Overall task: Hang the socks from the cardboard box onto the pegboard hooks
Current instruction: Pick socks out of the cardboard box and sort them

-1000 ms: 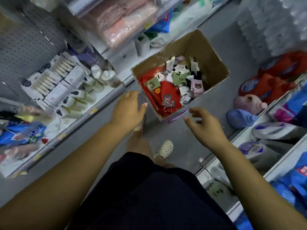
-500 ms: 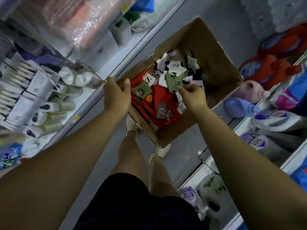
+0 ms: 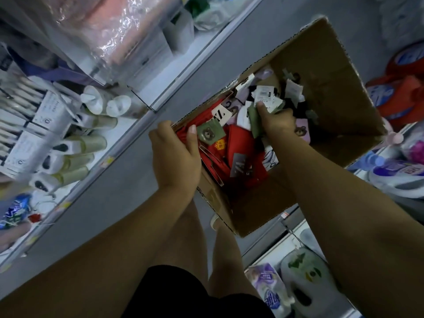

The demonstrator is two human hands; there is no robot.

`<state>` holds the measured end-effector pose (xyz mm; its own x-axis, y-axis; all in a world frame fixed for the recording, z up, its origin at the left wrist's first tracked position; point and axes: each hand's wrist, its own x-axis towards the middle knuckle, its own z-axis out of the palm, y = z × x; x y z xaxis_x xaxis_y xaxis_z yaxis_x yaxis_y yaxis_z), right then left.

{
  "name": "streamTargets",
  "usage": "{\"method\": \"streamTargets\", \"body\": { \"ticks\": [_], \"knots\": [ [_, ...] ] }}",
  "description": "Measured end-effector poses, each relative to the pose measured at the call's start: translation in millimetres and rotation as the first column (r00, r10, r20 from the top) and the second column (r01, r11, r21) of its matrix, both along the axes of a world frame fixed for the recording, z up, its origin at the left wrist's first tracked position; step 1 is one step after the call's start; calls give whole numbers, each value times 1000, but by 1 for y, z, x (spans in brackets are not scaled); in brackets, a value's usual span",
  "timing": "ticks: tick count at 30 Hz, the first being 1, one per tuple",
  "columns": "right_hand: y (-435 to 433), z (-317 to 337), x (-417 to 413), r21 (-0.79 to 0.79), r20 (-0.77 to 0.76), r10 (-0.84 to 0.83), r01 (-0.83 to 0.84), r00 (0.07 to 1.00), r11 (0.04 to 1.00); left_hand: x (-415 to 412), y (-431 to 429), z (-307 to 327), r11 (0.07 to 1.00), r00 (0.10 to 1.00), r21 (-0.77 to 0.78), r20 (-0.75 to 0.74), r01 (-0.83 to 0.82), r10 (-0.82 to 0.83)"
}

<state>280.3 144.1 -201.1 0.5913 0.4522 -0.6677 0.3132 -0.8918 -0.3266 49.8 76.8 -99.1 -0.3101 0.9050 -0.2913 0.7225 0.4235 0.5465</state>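
Note:
An open cardboard box (image 3: pixel 332 72) sits in the aisle below me, filled with packaged socks: red ones (image 3: pixel 238 148), a green pair with a bear label (image 3: pixel 210 135), white and lilac ones with paper tags. My left hand (image 3: pixel 176 154) grips the box's near-left rim, thumb inside over the red socks. Inside the box, my right hand (image 3: pixel 277 121) holds a bunch of green and white socks (image 3: pixel 253 119) by their tags. No pegboard shows in this frame.
Shelves run along both sides of the grey floor (image 3: pixel 128 180). The left shelf (image 3: pixel 68 143) holds tubes and boxed toiletries. On the right stand detergent bottles (image 3: pixel 399 97) and refill pouches (image 3: pixel 270 292). My legs and a white shoe (image 3: pixel 214 220) are under the box.
Both hands reached forward from above the floor to the box. The left hand took the rim and the right hand went in among the socks. The box now appears closer and larger.

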Motion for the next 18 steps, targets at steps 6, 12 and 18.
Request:
{"method": "streamTargets", "body": {
  "ticks": [6, 12, 18],
  "knots": [
    [6, -11, -1, 160, -92, -76, 90, 993, 983, 0, 0, -2, 1000, 1000, 1, -3, -17, 17],
    [-9, 32, -7, 199, -308, -257, 326, 916, 924, -10, -5, 0, 1000, 1000, -18, 16, -17, 18],
    [-53, 103, -8, 223, -480, -238, 379, 845, 898, -6, -2, 13, 997, 998, -70, 61, 14, -10]
  ]
}}
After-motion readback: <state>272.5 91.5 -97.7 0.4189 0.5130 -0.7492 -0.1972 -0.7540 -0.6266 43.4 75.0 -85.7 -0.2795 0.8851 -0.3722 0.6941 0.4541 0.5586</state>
